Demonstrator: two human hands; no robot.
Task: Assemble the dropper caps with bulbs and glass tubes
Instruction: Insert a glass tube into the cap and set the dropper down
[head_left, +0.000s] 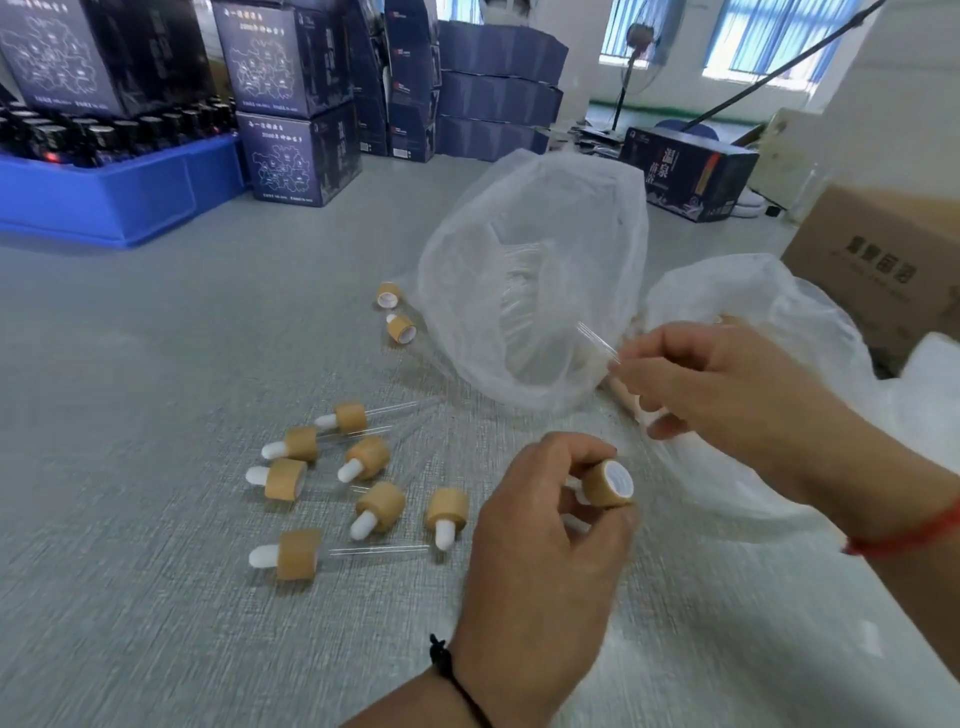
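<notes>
A grey table (156, 364) fills a storeroom, with windows (769, 36) at about one o'clock. At ten o'clock a blue tray (104, 192) holds dark bottles (104, 130), and stacked dark blue boxes (291, 104) stand just beside it toward eleven. Below centre, at about eight o'clock, lie seven finished droppers (337, 483), tan caps with white bulbs, several showing clear tubes; they are scattered close together on the table. Two more tan caps (395, 312) lie near the centre, against the left edge of a clear plastic bag (530, 270) that stands open at twelve o'clock with glass tubes dimly visible inside.

At six o'clock the left hand (535, 545), a black cord at its wrist, pinches a tan cap (608, 483) between thumb and fingertips, white-lined opening turned up to the right. At three o'clock the right hand (727, 384), a red cord at its wrist, pinches a thin glass tube (597, 338) that points up-left over the bag's mouth, apart from the cap. A second plastic bag (769, 312) lies under that hand, and a brown carton (883, 249) sits at two o'clock.
</notes>
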